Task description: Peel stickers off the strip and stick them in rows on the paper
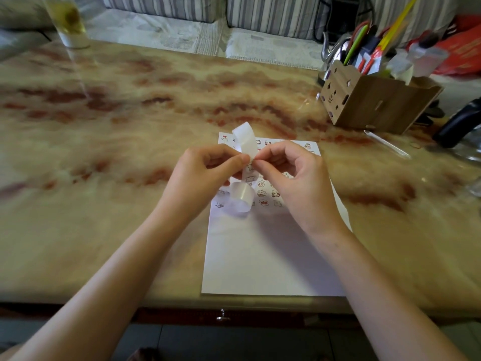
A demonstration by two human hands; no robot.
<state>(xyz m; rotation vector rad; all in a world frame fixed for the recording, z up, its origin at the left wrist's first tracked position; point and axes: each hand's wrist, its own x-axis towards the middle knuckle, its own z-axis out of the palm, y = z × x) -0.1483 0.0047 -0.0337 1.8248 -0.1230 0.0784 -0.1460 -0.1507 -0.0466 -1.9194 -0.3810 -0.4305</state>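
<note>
A white sheet of paper lies on the marble table, its far half covered with rows of small cartoon stickers. Above it I hold a translucent sticker strip that curls up at the top and loops down at the bottom. My left hand pinches the strip between thumb and fingers. My right hand meets it at the same spot, its thumb and forefinger pinching at the strip's edge. Whether a sticker is between those fingertips is too small to tell.
A wooden organiser box with pens and scissors stands at the far right. A black object lies beside it. A glass with yellowish liquid stands at the far left. A striped sofa runs behind the table.
</note>
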